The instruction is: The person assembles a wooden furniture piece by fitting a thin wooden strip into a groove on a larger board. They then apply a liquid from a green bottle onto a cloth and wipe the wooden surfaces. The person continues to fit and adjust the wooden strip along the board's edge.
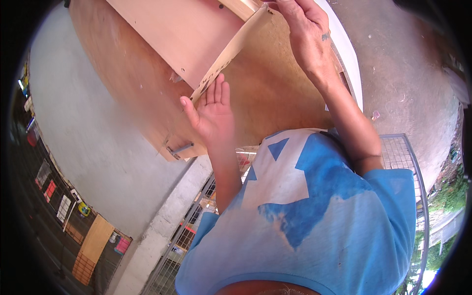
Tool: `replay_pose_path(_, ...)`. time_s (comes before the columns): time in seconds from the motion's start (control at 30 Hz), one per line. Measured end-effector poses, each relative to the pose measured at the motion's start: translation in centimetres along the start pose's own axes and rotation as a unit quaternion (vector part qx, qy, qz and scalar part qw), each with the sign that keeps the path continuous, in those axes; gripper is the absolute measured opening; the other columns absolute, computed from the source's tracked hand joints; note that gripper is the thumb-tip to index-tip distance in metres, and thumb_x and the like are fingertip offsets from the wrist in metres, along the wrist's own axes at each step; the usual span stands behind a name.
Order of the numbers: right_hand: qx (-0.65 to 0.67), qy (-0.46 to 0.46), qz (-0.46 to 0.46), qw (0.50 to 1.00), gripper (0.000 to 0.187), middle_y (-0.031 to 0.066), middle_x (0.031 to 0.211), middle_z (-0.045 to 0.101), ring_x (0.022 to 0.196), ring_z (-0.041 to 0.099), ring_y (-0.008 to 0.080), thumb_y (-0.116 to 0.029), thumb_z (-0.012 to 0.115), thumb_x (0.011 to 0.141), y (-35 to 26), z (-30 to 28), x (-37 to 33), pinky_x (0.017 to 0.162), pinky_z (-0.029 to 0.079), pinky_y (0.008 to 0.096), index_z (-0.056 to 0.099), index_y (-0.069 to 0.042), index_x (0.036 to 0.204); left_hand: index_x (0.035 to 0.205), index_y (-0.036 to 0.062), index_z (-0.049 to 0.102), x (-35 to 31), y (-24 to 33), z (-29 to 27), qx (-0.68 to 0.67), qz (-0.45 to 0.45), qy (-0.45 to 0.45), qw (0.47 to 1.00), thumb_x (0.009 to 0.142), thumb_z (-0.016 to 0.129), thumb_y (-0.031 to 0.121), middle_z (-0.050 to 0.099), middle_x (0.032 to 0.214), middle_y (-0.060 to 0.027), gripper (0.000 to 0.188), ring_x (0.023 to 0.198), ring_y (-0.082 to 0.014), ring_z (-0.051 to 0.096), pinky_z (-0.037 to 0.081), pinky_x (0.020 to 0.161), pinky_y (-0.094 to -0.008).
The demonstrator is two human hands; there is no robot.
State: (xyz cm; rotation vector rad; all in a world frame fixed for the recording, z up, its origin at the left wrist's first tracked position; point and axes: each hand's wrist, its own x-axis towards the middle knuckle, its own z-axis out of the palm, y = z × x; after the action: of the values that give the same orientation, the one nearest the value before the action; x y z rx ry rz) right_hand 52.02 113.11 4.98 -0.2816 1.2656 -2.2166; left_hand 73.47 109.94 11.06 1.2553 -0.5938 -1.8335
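Observation:
A pale wooden board assembly (182, 42) with a broad flat panel lies at the top. Dark marks run along its narrow front edge strip (236, 54). My left hand (214, 118) is at the near end of that strip, palm showing, thumb out to one side and fingers stretched against the edge. At the far end of the strip, my right hand (307, 32) has its fingers curled at the corner of the board; the picture's upper edge cuts off part of them. Beneath lies a brown wooden tabletop (270, 86).
A small grey metal piece (182, 148) is at the tabletop's near left corner. White sheet material (355, 73) borders the right side. Behind me stand a wire mesh fence (400, 150) and a concrete ledge (162, 216). Grey floor (113, 132) spreads to the left.

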Motion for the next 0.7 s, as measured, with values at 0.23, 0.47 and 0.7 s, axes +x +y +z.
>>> replay_pose_path(0.23,-0.137,-0.036,0.135,0.981,0.028,0.0089,0.117,0.068,0.102,0.065,0.018,-0.003,0.06,0.092,-1.8,-3.0,-0.6,0.092,0.051,0.0305,0.066,0.001,0.12,0.139,-0.0188,0.023,0.1,-0.1,0.0,0.0,0.004,0.014,1.0,0.089,0.069,0.054,0.038,0.143,-0.0292,0.099,0.14,-0.041,0.038,0.035,0.119,-0.0478)
replay_pose_path(0.47,-0.109,-0.065,0.108,0.986,0.024,0.0115,0.106,0.068,0.1,0.067,0.0193,-0.002,0.064,0.091,0.0,-2.6,-1.5,0.09,0.053,0.0308,0.068,0.001,0.114,0.139,-0.0185,0.022,0.6,0.0,-0.8,-0.032,-0.005,0.01,0.999,0.089,0.07,0.053,0.038,0.144,-0.0294,0.099,0.14,-0.0414,0.038,0.035,0.119,-0.048)
replay_pose_path(0.7,-0.123,-0.074,0.123,0.982,0.019,0.0061,0.099,0.07,0.097,0.064,0.0135,-0.003,0.065,0.092,-0.3,-2.7,-0.9,0.087,0.051,0.0286,0.07,-0.001,0.11,0.14,-0.0167,0.024,0.3,0.0,-0.7,-0.032,-0.008,0.0,0.999,0.09,0.069,0.052,0.039,0.144,-0.0286,0.097,0.14,-0.0411,0.039,0.036,0.118,-0.0482)
